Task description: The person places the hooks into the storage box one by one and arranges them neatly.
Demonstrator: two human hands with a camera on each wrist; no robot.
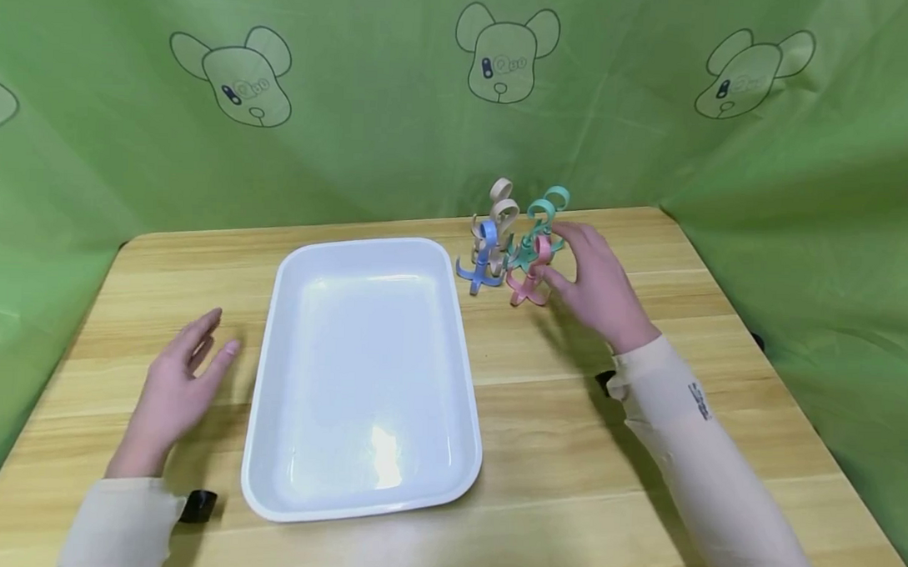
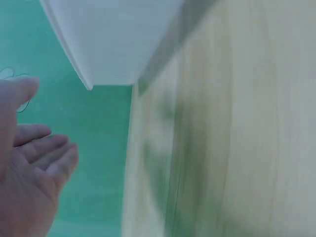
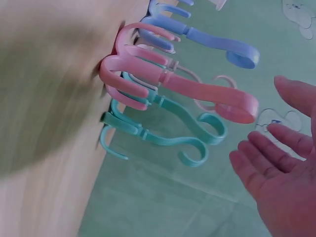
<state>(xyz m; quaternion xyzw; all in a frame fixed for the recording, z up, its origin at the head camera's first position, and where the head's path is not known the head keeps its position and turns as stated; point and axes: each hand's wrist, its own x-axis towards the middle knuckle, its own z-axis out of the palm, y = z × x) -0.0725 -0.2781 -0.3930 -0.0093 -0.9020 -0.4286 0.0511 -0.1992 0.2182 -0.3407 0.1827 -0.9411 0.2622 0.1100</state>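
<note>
Several multi-prong hanging hooks stand upright on their curved prongs in a group at the back of the table. Nearest my right hand is a pink hook, beside two teal hooks. The thumb and fingers are spread around the pink hook's curled top, and the right wrist view shows a gap between them and it. A blue hook stands left of the pink one, with beige hooks behind it. Over the table left of the tray, my left hand holds nothing, its fingers loosely bent and thumb apart.
A large white rectangular tray lies between the hands, with nothing in it. The wooden table ends at a green curtain printed with mouse faces. The hooks stand just past the tray's far right corner.
</note>
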